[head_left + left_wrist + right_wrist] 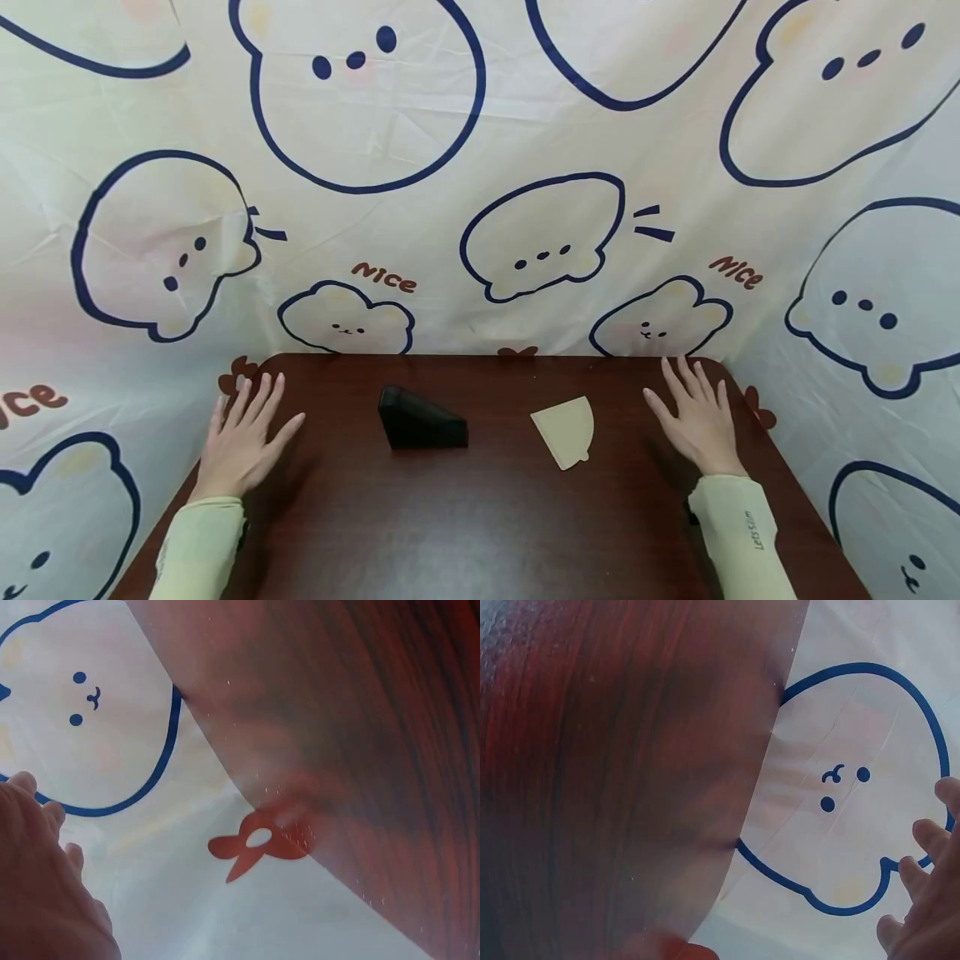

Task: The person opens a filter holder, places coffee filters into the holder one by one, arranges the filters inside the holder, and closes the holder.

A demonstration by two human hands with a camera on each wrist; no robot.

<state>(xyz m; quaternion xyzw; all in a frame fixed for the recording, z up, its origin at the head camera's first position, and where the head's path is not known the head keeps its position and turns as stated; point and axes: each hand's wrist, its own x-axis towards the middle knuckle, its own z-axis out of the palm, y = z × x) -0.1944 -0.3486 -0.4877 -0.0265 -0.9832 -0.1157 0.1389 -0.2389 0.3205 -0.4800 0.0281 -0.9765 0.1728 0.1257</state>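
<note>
On the dark wooden table lie two things. A black wedge-shaped object [422, 421], perhaps a case or holder, sits left of the middle; its exact kind is unclear. To its right lies a flat cream fan-shaped piece [566, 432] with a small tab at its lower edge. My left hand [243, 437], fingers spread and straight, is over the table's left edge and holds nothing. Over the right side is my right hand [697, 421], its fingers also spread, nearest to the cream piece but apart from it. Each wrist view shows part of its hand [45, 877] [926, 877].
The brown tabletop [480, 517] narrows toward its far edge. A pale cloth [435, 225] printed with blue-outlined bears and the word "Nice" hangs behind it and along both sides.
</note>
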